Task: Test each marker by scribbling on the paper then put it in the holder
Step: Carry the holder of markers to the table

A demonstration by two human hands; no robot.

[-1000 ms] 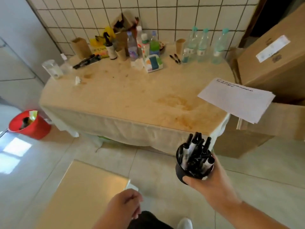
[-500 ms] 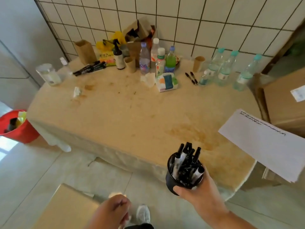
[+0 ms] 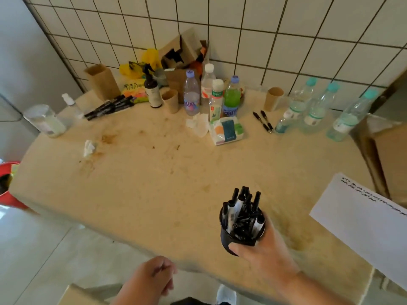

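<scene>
My right hand (image 3: 262, 254) grips a black round holder (image 3: 229, 241) packed with several black-capped markers (image 3: 241, 211), held just above the near part of the table. A white sheet of paper (image 3: 365, 225) with scribbled lines along its far edge lies at the table's right side, hanging over the edge. My left hand (image 3: 152, 280) hangs loosely curled below the table's front edge and holds nothing. More black markers (image 3: 110, 106) lie in a pile at the far left, and two black pens (image 3: 263, 121) lie near the bottles.
The beige stained table (image 3: 154, 179) carries bottles (image 3: 191, 93), paper cups (image 3: 170, 100), a tissue pack (image 3: 226, 130), a glass jar (image 3: 44, 121) and a crumpled tissue (image 3: 89, 147) along the tiled wall. Cardboard boxes (image 3: 389, 155) stand at right, a red bucket (image 3: 8, 186) at left.
The view has moved closer to the table. My right hand has carried the holder forward, from in front of the table edge to above the tabletop. The left hand stayed low.
</scene>
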